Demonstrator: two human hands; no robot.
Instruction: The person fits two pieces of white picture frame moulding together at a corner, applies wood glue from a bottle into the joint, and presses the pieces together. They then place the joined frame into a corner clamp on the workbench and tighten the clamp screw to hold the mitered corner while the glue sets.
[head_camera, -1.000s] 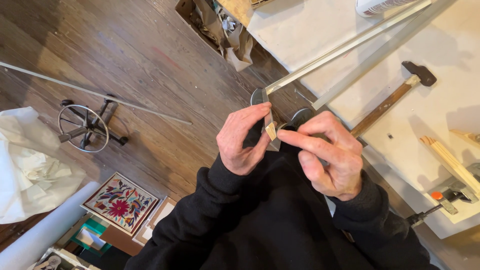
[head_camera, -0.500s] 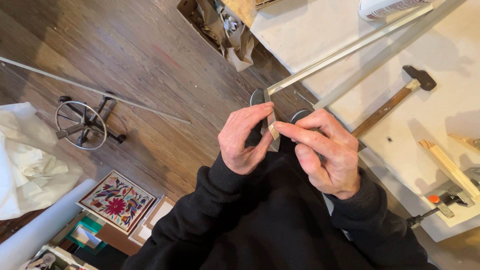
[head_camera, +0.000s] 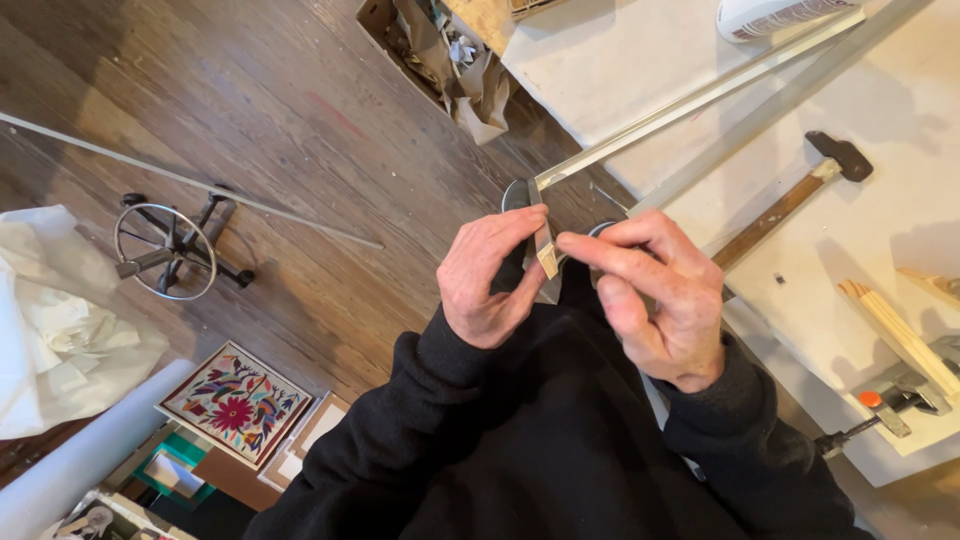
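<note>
1. Nearest the camera, both black sleeves (head_camera: 520, 450) meet over a small pale wooden strip (head_camera: 545, 252), the landmark for all that follows.
2. The left hand (head_camera: 490, 280) is curled, thumb and fingers pinched on the strip's left side; the strip stands nearly upright between the two hands.
3. The right hand (head_camera: 655, 300) is also curled, its forefinger reaching across so the tip touches the strip's right edge; whether its thumb grips too is hidden.
4. Just behind the strip, a long metal rail (head_camera: 700, 100) runs up to the right across the white worktable (head_camera: 900, 230).
5. Right of the strip lies a hammer (head_camera: 790, 200) with a wooden handle and dark head.
6. Further right and lower, a pale wooden bar (head_camera: 895, 335) sits in a clamp (head_camera: 880, 405) with an orange button.
7. Lower left of the strip, on the wooden floor (head_camera: 300, 130), a square embroidered picture (head_camera: 232, 405) shows red flowers on white.
8. Far behind the strip, a brown cardboard box (head_camera: 375, 15) holds crumpled paper; a white container (head_camera: 770, 15) with a dark label band lies at the table's far edge.
</note>
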